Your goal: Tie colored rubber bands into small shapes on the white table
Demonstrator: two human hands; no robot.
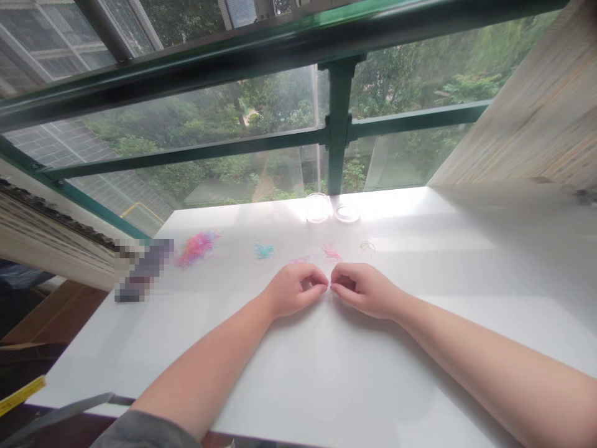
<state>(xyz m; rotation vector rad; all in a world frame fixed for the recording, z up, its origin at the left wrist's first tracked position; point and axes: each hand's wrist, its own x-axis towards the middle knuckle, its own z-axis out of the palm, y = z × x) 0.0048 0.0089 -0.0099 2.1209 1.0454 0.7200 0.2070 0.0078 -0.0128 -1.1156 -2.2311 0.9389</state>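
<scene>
My left hand [301, 290] and my right hand [361, 290] meet fingertip to fingertip just above the white table. Each is closed in a pinch between thumb and fingers. Whatever they hold, if anything, is too small to make out. Right behind them lie a small heap of pink bands [332, 252] and a faint purple heap [299, 260], the latter partly hidden by my left hand. Farther left is a small heap of light blue bands [263, 250]. A few yellowish bands [367, 246] lie behind my right hand.
A larger mixed heap of pink, purple and orange bands [198, 247] lies at the left, beside a blurred-out object [145, 274]. Two clear round dishes [318, 208] stand by the window at the back. Green window bars [340, 124] border the white table [354, 379].
</scene>
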